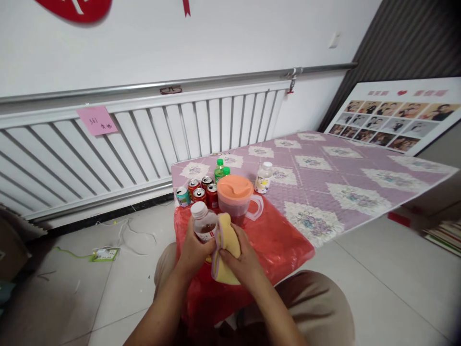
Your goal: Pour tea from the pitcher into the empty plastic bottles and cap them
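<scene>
My left hand (194,252) is wrapped round a clear plastic bottle (203,222) with a white cap and some brown liquid inside. In my right hand (245,257) is a folded yellow cloth (226,274) with a purple edge, pressed against the bottle's right side. Both are held above a red plastic sheet (277,240). Just beyond them stands a clear plastic pitcher (234,211) with an orange lid (236,189) and a handle on its right. The lower part of the bottle is hidden by my hands and the cloth.
Several drink cans (199,194) and two green-capped bottles (219,169) stand left of and behind the pitcher. A white-capped bottle (264,179) is to its right on the purple patterned tablecloth (324,180). A radiator (144,139) runs behind; a power strip (104,253) lies on the floor.
</scene>
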Motion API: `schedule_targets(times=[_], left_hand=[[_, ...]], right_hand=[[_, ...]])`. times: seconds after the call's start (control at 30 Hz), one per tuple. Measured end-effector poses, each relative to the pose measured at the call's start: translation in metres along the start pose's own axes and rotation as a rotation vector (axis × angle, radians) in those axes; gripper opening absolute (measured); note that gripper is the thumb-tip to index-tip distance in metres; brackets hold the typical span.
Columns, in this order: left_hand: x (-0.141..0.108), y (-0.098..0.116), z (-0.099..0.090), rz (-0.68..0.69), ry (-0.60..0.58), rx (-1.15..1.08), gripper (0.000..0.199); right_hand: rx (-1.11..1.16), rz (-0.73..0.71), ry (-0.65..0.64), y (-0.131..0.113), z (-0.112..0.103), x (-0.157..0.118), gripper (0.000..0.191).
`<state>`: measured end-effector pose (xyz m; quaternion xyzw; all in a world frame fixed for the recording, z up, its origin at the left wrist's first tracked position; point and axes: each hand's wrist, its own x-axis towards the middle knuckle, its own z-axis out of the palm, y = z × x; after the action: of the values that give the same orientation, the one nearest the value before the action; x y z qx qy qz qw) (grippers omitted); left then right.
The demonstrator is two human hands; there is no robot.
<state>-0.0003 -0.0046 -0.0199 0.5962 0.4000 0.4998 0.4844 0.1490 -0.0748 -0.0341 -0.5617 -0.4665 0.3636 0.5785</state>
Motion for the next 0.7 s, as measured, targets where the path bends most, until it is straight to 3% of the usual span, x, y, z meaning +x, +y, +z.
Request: schedule_targets(times=[0.17, 0.3, 0.43, 0.7], left_hand=[[-0.006, 0.012, 0.0, -0.113, -0.032, -0.018, 0.075], [-0.006, 0.013, -0.011, -0.081, -0.223, -0.139, 0.068], [-0.002, 0.013, -0.02, -0.104, -0.365, -0.258, 0.072], [-0.007, 0.012, -0.017, -0.124, -0.332, -0.338, 0.078]], right_hand=[[0.102, 0.022, -0.065, 0.007, 0.01, 0.003, 0.064], [0.288, 0.105, -0.071, 0.008, 0.008, 0.005, 0.061], [0.395, 0.16, -0.073, 0.003, 0.006, 0.004, 0.066], [0.448, 0.213, -0.036, -0.005, 0.012, 0.002, 0.069]])
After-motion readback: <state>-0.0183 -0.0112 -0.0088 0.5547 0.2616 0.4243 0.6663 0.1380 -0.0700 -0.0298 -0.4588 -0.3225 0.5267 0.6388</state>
